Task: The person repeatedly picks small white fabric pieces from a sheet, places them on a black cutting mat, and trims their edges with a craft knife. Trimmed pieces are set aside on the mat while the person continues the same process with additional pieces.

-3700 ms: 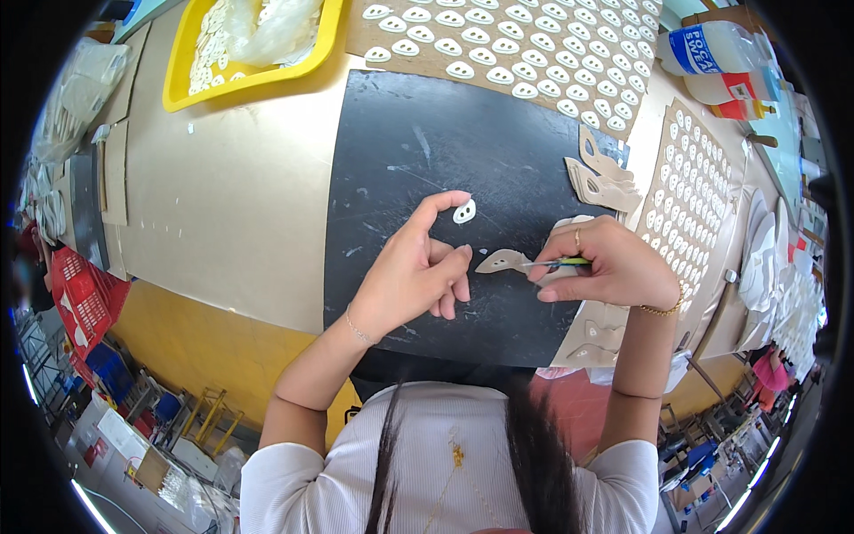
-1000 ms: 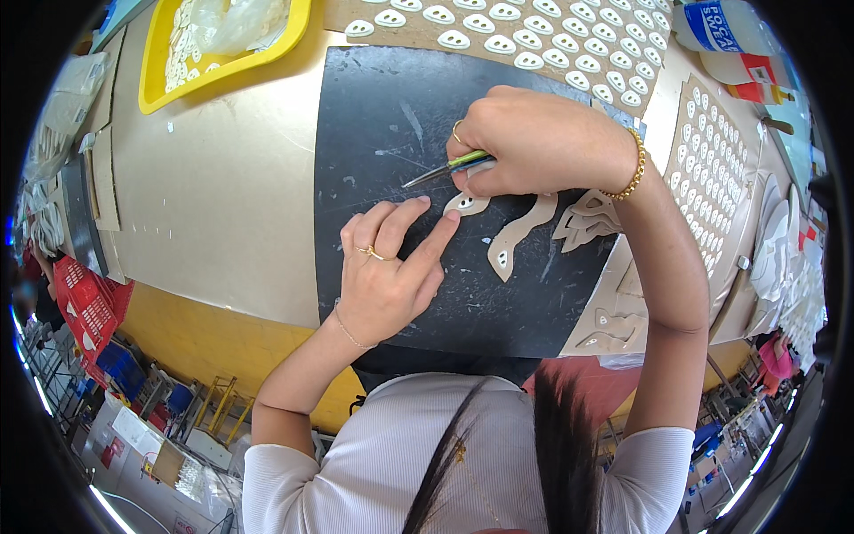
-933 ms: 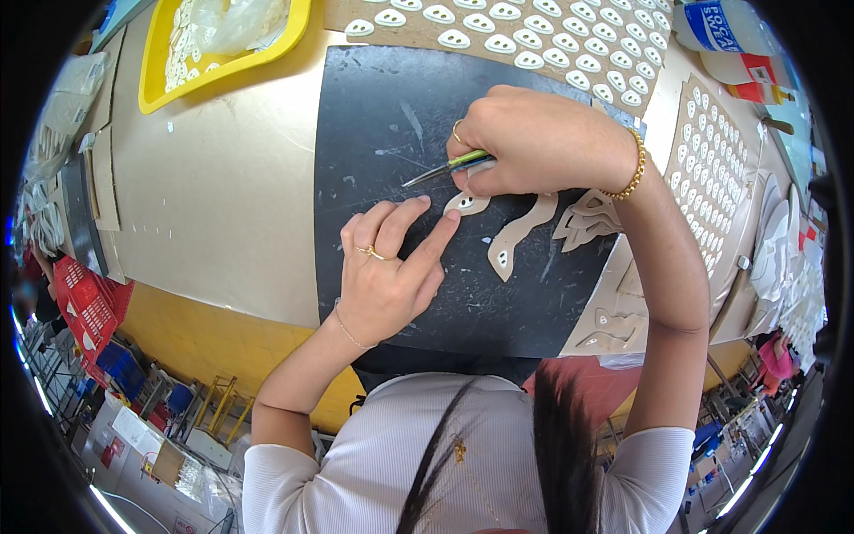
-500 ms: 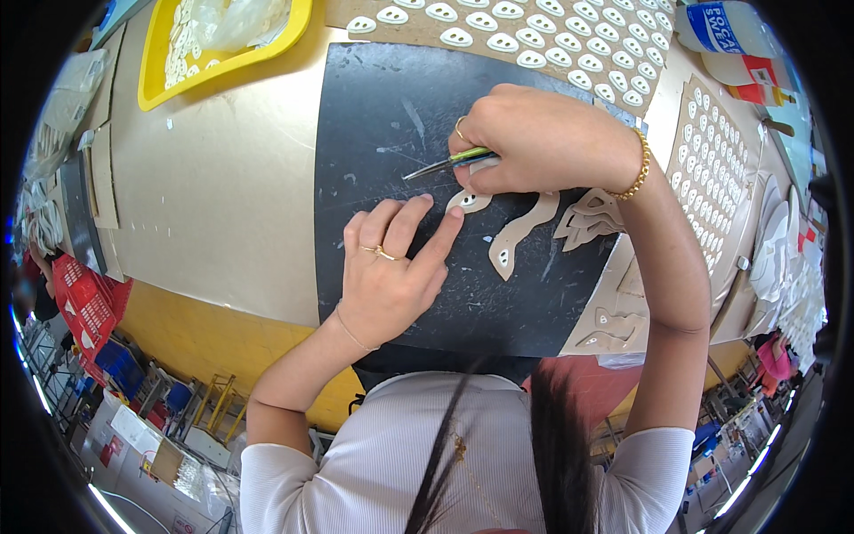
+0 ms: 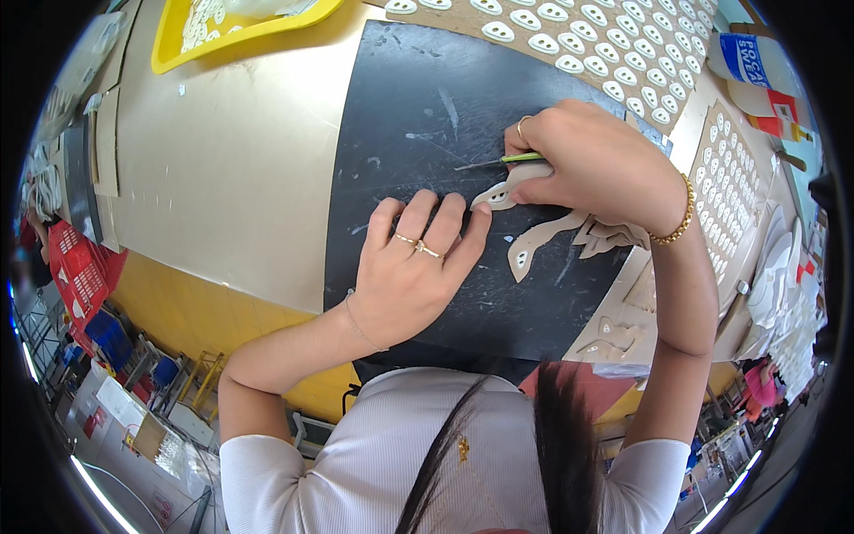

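Left hand: open, touching tan strip
Right hand: gripping strip, pointed tool
White patch: seemingly being fitted; next, press

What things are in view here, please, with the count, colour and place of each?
Table: one, beige, under the mat.
Mat: one, black, before the person.
Tray: one, yellow, upper left.
Boards: two, brown, top and right.
Holed pieces: many, white, on boards and in tray.
Loose strip: one, beige, on the mat.
Strip pile: several, beige, mat's right edge.
Bottles: at least two, whitish, upper right.
Basket: one, red, left edge.
Edge clutter: uncounted, mixed, too small to tell.
Pointed tool: one, green-handled, in right hand.
Held strip: one, beige, in right hand.
Shirt: one, white, bottom centre.
Left hand: one, ungloved, fingertip at the held strip.
Right hand: one, ungloved, holding tool and strip.
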The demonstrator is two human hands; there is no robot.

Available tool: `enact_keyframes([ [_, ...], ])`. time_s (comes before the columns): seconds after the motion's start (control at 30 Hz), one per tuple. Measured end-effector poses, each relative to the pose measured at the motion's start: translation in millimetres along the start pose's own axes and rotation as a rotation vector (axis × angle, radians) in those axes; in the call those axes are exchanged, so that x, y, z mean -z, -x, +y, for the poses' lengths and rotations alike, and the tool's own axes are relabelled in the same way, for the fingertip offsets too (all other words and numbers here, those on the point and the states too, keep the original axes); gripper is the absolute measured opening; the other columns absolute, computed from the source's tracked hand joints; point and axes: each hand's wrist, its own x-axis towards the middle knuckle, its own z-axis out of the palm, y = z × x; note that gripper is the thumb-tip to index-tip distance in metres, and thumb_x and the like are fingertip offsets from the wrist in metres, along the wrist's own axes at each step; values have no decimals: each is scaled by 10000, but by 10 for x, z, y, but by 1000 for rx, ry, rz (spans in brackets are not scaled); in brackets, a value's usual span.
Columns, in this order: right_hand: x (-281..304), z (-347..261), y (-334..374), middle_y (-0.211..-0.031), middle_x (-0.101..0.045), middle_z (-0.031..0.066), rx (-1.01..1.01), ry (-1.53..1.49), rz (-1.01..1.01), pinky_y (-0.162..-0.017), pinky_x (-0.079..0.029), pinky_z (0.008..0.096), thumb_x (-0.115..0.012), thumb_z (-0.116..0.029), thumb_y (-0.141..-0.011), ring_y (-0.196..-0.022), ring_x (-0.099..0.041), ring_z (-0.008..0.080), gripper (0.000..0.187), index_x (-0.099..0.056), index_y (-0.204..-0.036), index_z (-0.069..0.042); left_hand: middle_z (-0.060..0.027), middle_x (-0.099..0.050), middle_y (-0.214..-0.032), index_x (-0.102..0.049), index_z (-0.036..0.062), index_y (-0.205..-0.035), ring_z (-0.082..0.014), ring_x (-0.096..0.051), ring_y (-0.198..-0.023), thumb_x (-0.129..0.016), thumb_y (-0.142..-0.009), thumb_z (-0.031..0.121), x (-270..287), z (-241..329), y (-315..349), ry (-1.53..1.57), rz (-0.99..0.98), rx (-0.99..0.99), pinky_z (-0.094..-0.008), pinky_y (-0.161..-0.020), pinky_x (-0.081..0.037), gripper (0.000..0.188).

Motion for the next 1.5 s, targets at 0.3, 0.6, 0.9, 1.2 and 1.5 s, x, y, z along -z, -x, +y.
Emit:
enact_keyframes([
  [0.3,109,-39,15,-952,-722,191,-40,-51,-68,-878,-528,427,-759,-239,-824,-957,-677,366,309,-752,-1022,-2,-100,-591,-1140,-691,55,-1172,-266,-569,-1057,-625,-830,155,-43,4,0,-15,35,-7,-431,-890,-450,363],
  [0.6,-304,-266,454,-936,-641,125,-262,-306,817,-757,-501,378,-744,-143,-895,-876,-647,309,195,-686,-1032,-17,-90,-590,-1151,-699,53,-1178,-262,-566,-1056,-629,-827,150,-63,-3,5,7,58,-9,-435,-889,-451,371],
  [0.9,-886,-610,450,-825,-587,119,-572,-177,857,-617,-479,375,-823,-166,-839,-689,-608,294,288,-717,-1046,2,-84,-581,-1162,-699,61,-1191,-259,-557,-1075,-659,-822,137,-57,-2,19,25,33,6,-434,-899,-449,379],
  [1.2,-957,-529,326,-889,-610,127,-533,-238,877,-670,-495,399,-814,-148,-830,-766,-633,330,233,-678,-944,3,-79,-578,-1156,-695,62,-1179,-255,-556,-1070,-652,-820,140,-50,-19,12,34,42,-5,-431,-895,-444,370],
  [1.5,-920,-506,316,-901,-629,130,-489,-226,842,-682,-496,409,-783,-129,-853,-784,-637,349,200,-658,-936,3,-86,-580,-1141,-692,56,-1155,-260,-557,-1063,-637,-830,162,-71,-23,11,8,56,-24,-425,-878,-446,346],
])
